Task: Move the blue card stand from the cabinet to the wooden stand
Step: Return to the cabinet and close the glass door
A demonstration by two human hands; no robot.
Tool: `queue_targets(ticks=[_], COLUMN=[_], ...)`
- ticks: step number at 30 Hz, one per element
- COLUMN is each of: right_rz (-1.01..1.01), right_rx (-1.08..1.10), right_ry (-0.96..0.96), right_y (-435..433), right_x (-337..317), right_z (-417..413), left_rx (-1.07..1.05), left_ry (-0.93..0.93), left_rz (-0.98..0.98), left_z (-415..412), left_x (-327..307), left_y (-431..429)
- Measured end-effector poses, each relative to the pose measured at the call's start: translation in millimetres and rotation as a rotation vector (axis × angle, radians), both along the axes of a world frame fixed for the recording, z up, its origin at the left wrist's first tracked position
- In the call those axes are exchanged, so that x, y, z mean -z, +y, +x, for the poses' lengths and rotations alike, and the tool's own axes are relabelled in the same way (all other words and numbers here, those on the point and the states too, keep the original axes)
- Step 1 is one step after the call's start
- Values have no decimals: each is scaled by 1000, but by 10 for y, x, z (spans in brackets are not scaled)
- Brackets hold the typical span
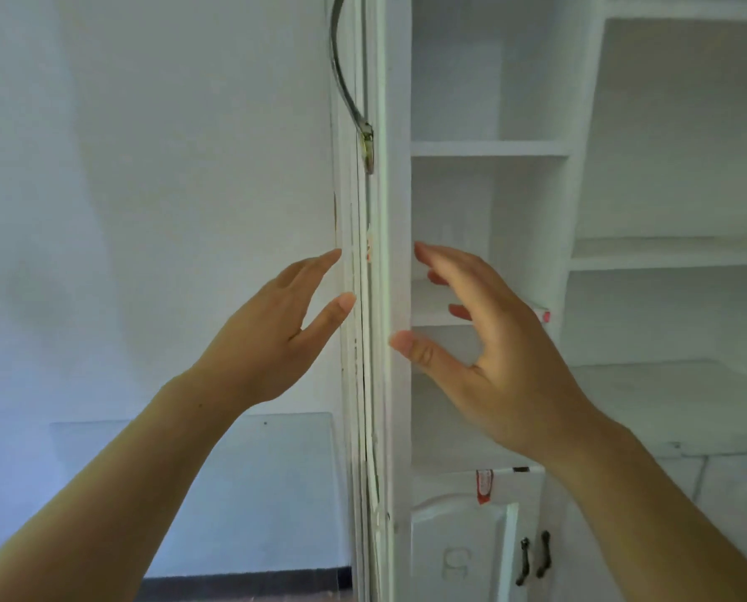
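Observation:
A white cabinet (489, 148) with open shelves fills the right half of the view. No blue card stand and no wooden stand shows in this frame. My left hand (271, 336) is raised in front of the white wall, fingers spread, its fingertips at the cabinet's left side edge (365, 341). My right hand (506, 345) is held up before the narrow shelf column, fingers apart and curved, holding nothing. It hides part of the middle shelf behind it.
A curved metal bar (341, 80) runs down the cabinet's left edge near the top. Lower doors with dark handles (534, 558) sit at the bottom, with a red label (484, 486) above them. A small red-tipped item (544, 315) lies on the shelf behind my right hand. A wider shelf bay (667, 254) is at right.

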State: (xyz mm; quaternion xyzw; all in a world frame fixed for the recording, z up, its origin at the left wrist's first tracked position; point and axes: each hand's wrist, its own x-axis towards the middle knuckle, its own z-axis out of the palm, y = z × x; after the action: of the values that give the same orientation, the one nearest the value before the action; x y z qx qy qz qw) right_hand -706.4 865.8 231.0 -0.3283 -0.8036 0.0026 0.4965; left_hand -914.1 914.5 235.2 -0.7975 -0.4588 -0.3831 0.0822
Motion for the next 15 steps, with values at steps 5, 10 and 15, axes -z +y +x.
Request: queue_targets(ticks=[5,10,15], right_rz=[11,13,-32], right_rx=[198,335,496], right_ry=[20,45,46], right_y=[-158,-314,-366], right_x=[-38,-3,52], right_z=[-139,-346,-549], left_rx=[178,367,424], left_ry=[18,20,71], left_rz=[13,28,0], left_z=[-43,-11,10], left_x=[-127,-143,-111], left_y=[226,327,408])
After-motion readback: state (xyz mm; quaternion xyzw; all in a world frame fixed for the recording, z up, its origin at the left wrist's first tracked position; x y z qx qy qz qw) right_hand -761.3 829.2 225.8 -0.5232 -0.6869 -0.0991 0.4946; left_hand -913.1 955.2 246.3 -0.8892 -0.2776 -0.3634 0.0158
